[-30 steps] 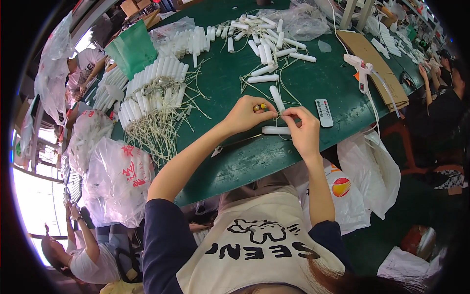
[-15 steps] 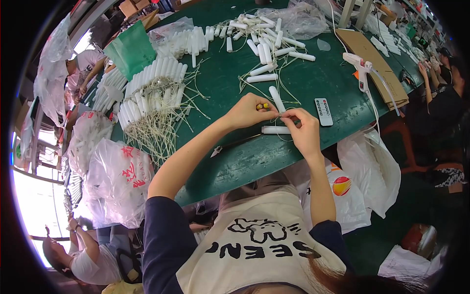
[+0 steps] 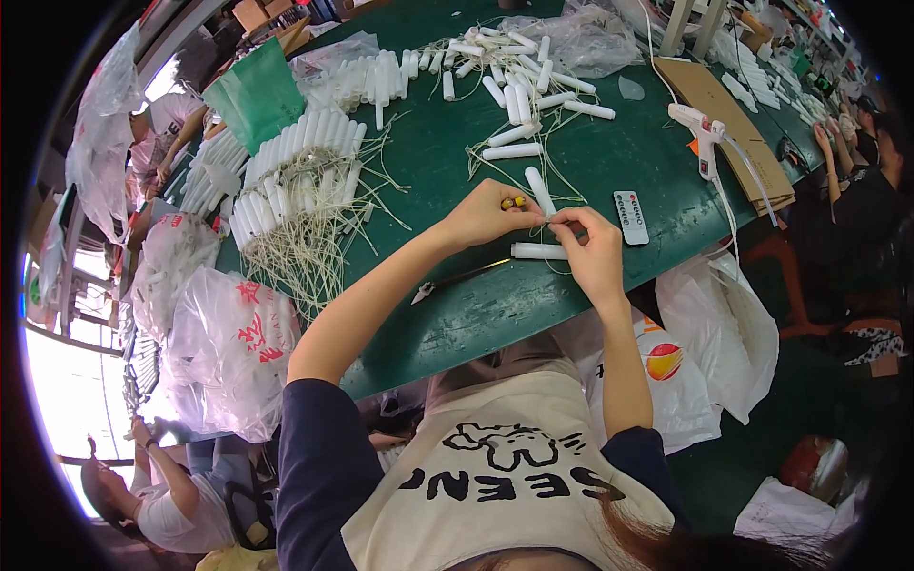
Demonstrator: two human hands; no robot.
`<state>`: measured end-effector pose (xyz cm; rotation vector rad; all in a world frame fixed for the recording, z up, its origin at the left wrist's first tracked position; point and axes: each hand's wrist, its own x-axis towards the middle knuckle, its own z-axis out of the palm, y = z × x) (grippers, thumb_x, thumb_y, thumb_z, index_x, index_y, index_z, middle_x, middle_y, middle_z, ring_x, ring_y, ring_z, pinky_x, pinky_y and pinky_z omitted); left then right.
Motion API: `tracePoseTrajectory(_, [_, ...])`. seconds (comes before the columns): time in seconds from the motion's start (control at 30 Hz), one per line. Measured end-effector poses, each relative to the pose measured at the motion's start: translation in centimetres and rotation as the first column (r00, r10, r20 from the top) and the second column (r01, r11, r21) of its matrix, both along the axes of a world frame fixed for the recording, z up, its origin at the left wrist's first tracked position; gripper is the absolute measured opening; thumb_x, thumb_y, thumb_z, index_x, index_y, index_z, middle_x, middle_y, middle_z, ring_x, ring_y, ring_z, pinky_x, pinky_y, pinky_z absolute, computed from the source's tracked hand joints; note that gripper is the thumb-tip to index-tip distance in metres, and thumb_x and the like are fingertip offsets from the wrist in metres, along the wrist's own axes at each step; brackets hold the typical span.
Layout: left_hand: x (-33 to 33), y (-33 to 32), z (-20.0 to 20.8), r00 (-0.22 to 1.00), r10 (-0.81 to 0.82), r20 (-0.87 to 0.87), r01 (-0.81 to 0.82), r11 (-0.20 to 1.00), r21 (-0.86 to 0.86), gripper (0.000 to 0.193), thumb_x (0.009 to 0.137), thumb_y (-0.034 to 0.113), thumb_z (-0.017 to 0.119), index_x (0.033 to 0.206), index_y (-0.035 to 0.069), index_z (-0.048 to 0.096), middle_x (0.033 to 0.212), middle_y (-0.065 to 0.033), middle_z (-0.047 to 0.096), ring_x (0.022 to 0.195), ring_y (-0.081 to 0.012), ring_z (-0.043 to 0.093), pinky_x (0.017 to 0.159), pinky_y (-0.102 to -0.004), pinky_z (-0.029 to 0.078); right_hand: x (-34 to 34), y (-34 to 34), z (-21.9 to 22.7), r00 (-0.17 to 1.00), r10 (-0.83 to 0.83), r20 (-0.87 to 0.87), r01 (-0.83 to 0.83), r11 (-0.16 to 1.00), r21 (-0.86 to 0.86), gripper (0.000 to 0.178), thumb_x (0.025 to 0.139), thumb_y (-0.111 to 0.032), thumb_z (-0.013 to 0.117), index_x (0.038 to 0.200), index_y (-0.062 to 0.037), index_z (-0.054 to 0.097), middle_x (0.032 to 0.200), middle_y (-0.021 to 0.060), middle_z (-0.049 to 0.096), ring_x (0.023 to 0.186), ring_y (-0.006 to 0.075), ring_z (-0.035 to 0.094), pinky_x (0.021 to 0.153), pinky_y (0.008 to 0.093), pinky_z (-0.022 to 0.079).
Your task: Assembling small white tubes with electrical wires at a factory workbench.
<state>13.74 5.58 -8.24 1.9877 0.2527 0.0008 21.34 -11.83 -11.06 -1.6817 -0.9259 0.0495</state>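
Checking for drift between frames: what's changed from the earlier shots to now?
Very little. The yellow-and-black handle in the left hand has shifted slightly to the right. At lower left, a co-worker's raised hands sit a bit lower. No visible grasp or release. Unchanged: both hands, the right hand included, at the white tube's near end; remote control; glue gun.

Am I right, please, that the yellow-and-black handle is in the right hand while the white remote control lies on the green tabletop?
Not quite: the head view shows the yellow-and-black handle in the left hand; the white remote control does lie on the green tabletop.
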Motion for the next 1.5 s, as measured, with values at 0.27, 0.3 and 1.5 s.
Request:
tracePoseTrajectory(0.27, [0.7, 0.1, -0.7, 0.995, -0.096, -0.008, 0.096, 0.995, -0.002, 0.021, 0.082, 0.02, 0.068, 0.094, 0.003, 0.07, 0.078, -0.0018, 0.065, 0.072, -0.0058, 0.055, 0.067, -0.0222, 0.044, 0.4, -0.4, -0.5, 0.999, -0.002, 0.048, 0.002, 1.0, -0.002, 0.008, 0.08, 0.0, 0.062, 0.088, 0.0012, 0.063, 0.083, 0.0071, 0.065, 0.064, 0.0132, 0.059, 0.056, 0.0246, 0.045])
tracePoseTrajectory(0.3, [0.7, 0.0, -0.6, 0.994, -0.113, -0.003, 0.112, 0.994, -0.016, 0.022, 0.081, 0.02, 0.068, 0.095, 0.003, 0.07, 0.078, -0.0017, 0.065, 0.072, -0.0059, 0.055, 0.067, -0.022, 0.044, 0.5, -0.6, -0.4, 0.999, 0.007, 0.044, -0.006, 1.0, -0.013, 0.008, 0.08, 0.0, 0.062, 0.087, 0.0014, 0.063, 0.082, 0.0069, 0.065, 0.065, 0.0128, 0.06, 0.056, 0.0241, 0.045])
tracePoseTrajectory(1.5, [1.8, -0.8, 0.6, 0.956, -0.005, -0.292, -0.068, 0.968, -0.241, 0.027, 0.087, 0.033, 0.062, 0.095, 0.008, 0.07, 0.061, 0.0075, 0.038, 0.054, -0.0043, 0.03, 0.048, -0.0216, 0.023, 2.6, -0.9, 0.5, 0.902, 0.134, -0.41, -0.161, 0.986, -0.033, 0.012, 0.081, -0.007, 0.066, 0.089, 0.002, 0.064, 0.074, 0.0032, 0.064, 0.061, 0.0067, 0.057, 0.048, 0.0204, 0.043])
